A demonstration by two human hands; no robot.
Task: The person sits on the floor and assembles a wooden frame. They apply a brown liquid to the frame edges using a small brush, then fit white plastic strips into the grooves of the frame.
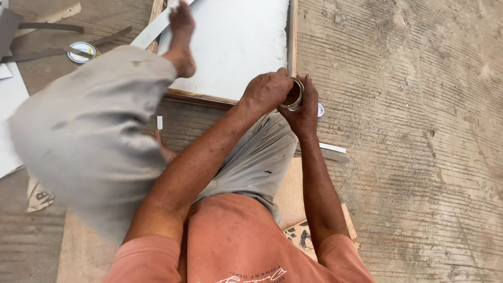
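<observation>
Tin can (292, 94) — small, round and metal, its rim catching the light — sits between both hands just past the near right corner of a white board (236, 42) that lies on the concrete floor (408, 131). Left hand (267, 90) is clenched over the can from the left side, knuckles up, fingers curled down across its top, so most of the can is hidden. Right hand (306, 107) cups it from the right and below, fingers wrapped around the wall of the can. Whether the can is open or lidded cannot be told from here.

White board has a thin wooden frame (291, 36) along its right edge and another strip along its near edge. A bare foot (182, 36) rests on the board near its left edge, with the bent knee in grey trousers (89, 136) filling the left of the view. The person wears an orange shirt (236, 241) and sits on a sheet of plywood (291, 188).

Just right of the hands a small white disc (320, 110) lies on the floor, and a little nearer a narrow white strip (332, 148) lies flat — both apart from the can. Near the far left corner of the floor a round metal lid (82, 52) lies among thin dark offcuts (50, 26). A printed scrap of card (298, 236) pokes out beside the right elbow.
</observation>
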